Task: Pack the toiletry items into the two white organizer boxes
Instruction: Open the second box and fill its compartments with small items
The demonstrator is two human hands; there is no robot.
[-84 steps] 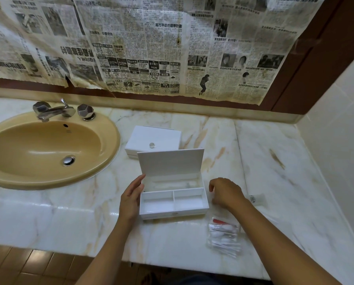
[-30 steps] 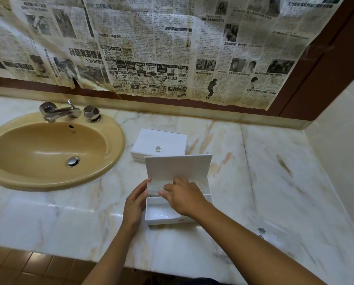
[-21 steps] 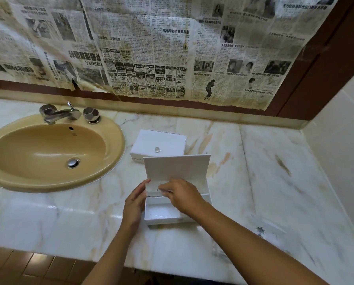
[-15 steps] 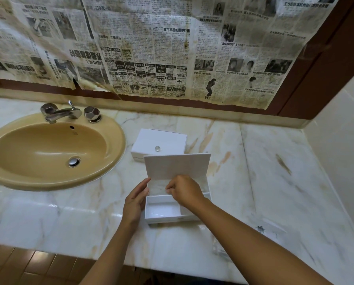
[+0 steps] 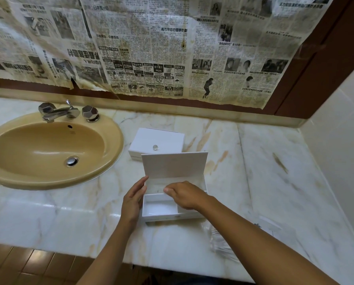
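An open white organizer box (image 5: 161,217) stands near the counter's front edge with its lid (image 5: 174,166) raised. My left hand (image 5: 133,200) lies flat against the box's left side, fingers straight. My right hand (image 5: 185,195) hovers over the box's right half, fingers bent together above the long back compartment; anything in them is hidden. The front left compartment looks empty. A second white box (image 5: 157,139), closed, with a clear knob on top, sits just behind. A plastic packet of cotton swabs (image 5: 221,242) lies right of the box, partly under my right forearm.
A clear sachet (image 5: 268,225) lies on the marble counter (image 5: 274,182) further right. A tan sink (image 5: 48,149) with a chrome faucet (image 5: 58,112) fills the left. Newspaper covers the back wall, and a tiled wall closes off the right side.
My right hand left the counter right of the box and went into the open box, then drifted slightly right. My left hand stayed at the box's left side.
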